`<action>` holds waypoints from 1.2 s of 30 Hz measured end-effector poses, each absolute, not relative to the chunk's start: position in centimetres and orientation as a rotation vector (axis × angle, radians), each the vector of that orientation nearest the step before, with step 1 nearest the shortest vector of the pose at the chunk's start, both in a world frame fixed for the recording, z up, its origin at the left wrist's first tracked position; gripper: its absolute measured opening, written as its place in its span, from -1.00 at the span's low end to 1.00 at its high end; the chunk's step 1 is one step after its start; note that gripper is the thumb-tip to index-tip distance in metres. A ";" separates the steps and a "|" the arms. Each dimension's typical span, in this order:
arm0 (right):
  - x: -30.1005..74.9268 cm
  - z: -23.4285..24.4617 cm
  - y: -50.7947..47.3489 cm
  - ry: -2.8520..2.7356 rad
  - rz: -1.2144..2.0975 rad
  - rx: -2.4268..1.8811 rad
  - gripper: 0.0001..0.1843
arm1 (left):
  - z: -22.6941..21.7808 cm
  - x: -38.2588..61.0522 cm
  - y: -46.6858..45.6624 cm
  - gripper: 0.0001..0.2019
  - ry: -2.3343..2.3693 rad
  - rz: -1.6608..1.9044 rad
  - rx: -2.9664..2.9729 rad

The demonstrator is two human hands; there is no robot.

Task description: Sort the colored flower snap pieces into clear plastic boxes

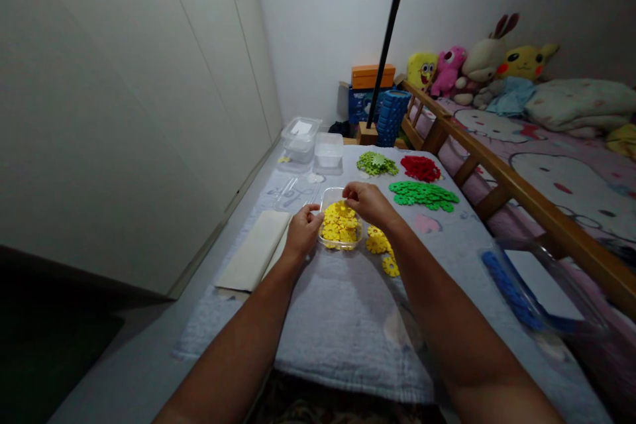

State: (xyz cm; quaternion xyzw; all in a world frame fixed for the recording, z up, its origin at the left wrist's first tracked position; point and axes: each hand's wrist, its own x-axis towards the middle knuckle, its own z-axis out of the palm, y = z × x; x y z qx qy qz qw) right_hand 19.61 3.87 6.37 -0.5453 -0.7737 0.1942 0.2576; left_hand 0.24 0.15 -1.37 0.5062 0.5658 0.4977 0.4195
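Note:
Yellow flower-shaped plastic pieces (340, 228) fill much of a clear plastic container (342, 246) at mid-table. My left hand (303, 230) grips the container's left side, thumb and fingers at its rim. Over the container's far right corner is my right hand (365, 200), its fingers pinched on a yellow flower-shaped piece (344, 206), partly hidden by the fingertips. More yellow pieces (378, 240) lie on the cloth right of the container, partly covered by my right forearm.
Light green (376, 163), red (420, 168) and green pieces (423, 195) lie in piles at the back right. Two clear containers (328, 149) stand at the back. A clear lid (297, 192) and beige folder (256, 248) lie left. A box with blue contents (539, 288) sits right, beside a wooden bed rail (527, 192).

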 end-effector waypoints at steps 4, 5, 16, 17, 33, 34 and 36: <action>19.7 5.4 4.6 -2.041 0.455 -1.489 -0.76 | -1.5 0.3 0.2 -0.59 1.420 1.252 1.256; 20.3 5.2 4.5 -2.017 0.438 -1.494 -0.77 | -1.5 0.3 0.2 -0.59 1.419 1.252 1.258; 32.7 2.5 2.2 -1.929 0.435 -1.824 -0.94 | -1.3 0.3 0.0 -0.55 1.434 1.248 1.268; 33.5 2.2 1.9 -1.958 0.465 -1.852 -0.96 | -1.4 0.3 0.0 -0.54 1.433 1.249 1.266; 34.9 3.0 -0.4 -1.860 0.726 -1.769 -0.94 | -2.0 0.1 0.2 -0.53 1.424 1.245 1.270; 34.4 3.6 -0.4 -1.841 0.722 -1.723 -0.92 | -2.0 0.1 0.1 -0.53 1.424 1.246 1.269; 32.9 4.6 -0.4 -1.800 0.719 -1.626 -0.88 | -1.8 0.2 0.0 -0.54 1.424 1.246 1.270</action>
